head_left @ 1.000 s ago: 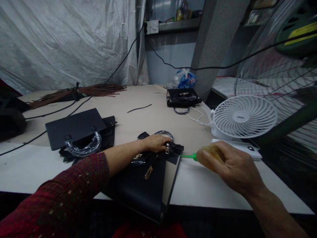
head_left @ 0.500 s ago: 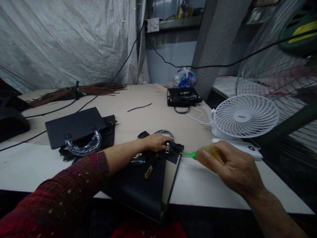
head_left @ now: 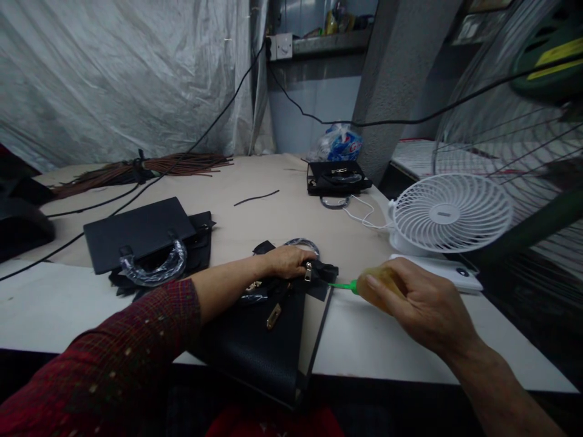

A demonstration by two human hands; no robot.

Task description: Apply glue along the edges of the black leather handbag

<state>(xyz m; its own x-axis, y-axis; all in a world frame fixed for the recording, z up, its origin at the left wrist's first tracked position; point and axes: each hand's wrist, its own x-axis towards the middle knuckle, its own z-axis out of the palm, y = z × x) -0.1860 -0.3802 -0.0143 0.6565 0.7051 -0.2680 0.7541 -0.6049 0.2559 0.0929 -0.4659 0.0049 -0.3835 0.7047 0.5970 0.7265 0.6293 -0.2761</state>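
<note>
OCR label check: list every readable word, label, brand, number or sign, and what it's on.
Fully readable: none.
Blue plastic package: white lettering, too blurred to read.
White portable fan: hub badge, too small to read.
Yellow label on the green fan housing: nothing legible.
Gold handbag clasp: any marking too small to read.

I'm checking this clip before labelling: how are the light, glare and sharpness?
Head view: dim light, so the black bag under the left hand loses detail in its folds; head view: pale glints on the plastic-wrapped handle at left; head view: wide-angle stretching near the edges, with the large fan looking soft.
</note>
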